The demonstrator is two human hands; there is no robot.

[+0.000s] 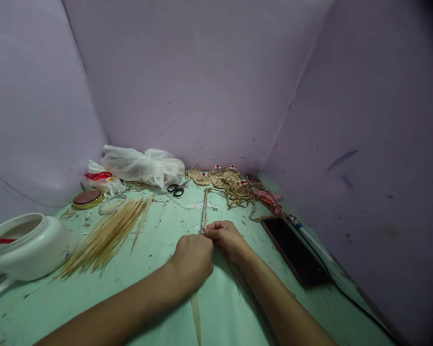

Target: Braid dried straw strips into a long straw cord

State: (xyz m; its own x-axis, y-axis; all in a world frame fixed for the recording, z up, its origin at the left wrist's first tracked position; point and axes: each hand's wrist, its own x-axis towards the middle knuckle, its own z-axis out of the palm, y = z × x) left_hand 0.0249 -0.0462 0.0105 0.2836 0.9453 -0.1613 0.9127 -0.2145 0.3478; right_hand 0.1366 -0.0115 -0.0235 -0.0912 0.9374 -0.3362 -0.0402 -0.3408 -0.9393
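Observation:
A thin braided straw cord [206, 206] runs away from my hands across the green surface, and its near end meets my fingertips. My right hand [226, 236] is closed, with thumb and forefinger pinching that near end. Right beside it, my left hand [193, 257] is curled into a fist, its fingertips turned away from view. Below the fist hangs a flat pale straw strip [196, 317], which seems to come from inside it. At its far end the braid bends right toward a tangle of braided cord [238, 198].
Left: a white pot [50, 245], loose straw strips [110, 233], a ring [112, 204], a round tin [87, 198]. Behind: plastic bag [144, 166], scissors [176, 190], woven pieces with red bits [218, 178]. Right: a phone [296, 252] and a cable [350, 300]. Purple walls [187, 86] enclose the surface.

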